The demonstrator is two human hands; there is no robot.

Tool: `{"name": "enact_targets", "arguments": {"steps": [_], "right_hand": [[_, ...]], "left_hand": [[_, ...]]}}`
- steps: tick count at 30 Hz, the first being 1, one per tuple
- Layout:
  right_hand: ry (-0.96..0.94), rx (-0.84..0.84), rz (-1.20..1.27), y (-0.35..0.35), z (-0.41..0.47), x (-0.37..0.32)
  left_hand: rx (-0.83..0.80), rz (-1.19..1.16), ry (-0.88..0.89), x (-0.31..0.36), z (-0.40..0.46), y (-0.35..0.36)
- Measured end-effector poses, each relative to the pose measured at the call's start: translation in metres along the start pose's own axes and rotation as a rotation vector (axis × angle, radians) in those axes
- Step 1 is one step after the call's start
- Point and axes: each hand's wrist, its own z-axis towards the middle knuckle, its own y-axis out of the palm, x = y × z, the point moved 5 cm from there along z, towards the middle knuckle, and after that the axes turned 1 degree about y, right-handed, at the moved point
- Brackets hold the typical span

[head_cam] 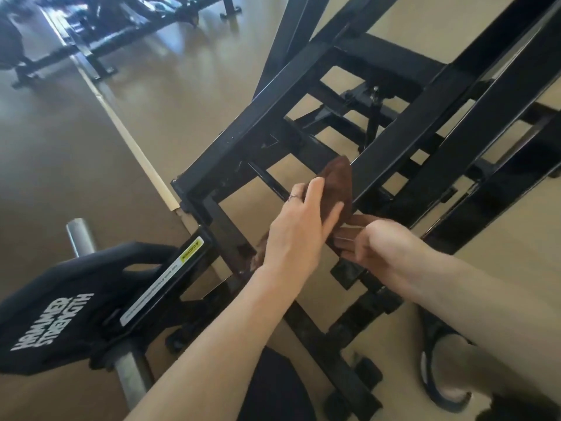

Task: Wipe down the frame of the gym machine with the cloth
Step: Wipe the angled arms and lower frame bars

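**Brown cloth held between two hands at the black machine frame**

Item 1. Cloth (338,185): brown, soft, folded or bunched. Its upper part rises above the left hand's fingertips and lies against the lower edge of a slanting black bar. Its lower part runs down and right, beneath the left hand, to the right hand. A further brown patch shows below the left wrist, by a lower bar.

Item 2. Left hand (299,226): back toward the camera, fingers long and close together, laid flat over the cloth's near face. A ring sits on one finger. Whether the thumb grips from the far side cannot be told.

Item 3. Right hand (382,247): just right of the left hand, touching the cloth's lower end. Fingers curl inward, apparently around the fabric; motion blur keeps the hold uncertain.

Item 4. Frame (273,107): black square tubing, several parallel bars slanting from lower left to upper right, joined by cross members. The cloth sits at the near end of the middle bar, between the two hands and the metal.

Item 5. Weight plate (60,311): black, lettered HAMMER STRENGTH, on a grey peg at lower left, well apart from the cloth.

Item 6. Caution label (191,247): yellow and white strip on the bar beside the plate.

Item 7. Floor (167,86): tan, glossy, with other dark machines at upper left.

Item 8. Sandal (440,369): dark, on a foot at lower right.
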Motion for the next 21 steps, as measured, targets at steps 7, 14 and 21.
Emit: {"name": "enact_targets", "arguments": {"steps": [7, 14, 21], "right_hand": [[0.016, 0.028, -0.065, -0.003, 0.004, -0.001], [0.020, 0.065, -0.153, 0.004, -0.006, -0.012], [0.061, 0.065, -0.108, 0.000, -0.014, -0.008]], "left_hand": [[-0.081, 0.174, 0.002, -0.047, -0.069, -0.016], [-0.069, 0.239, 0.071, -0.011, -0.025, 0.002], [-0.081, 0.151, 0.103, 0.016, 0.008, 0.008]]}}
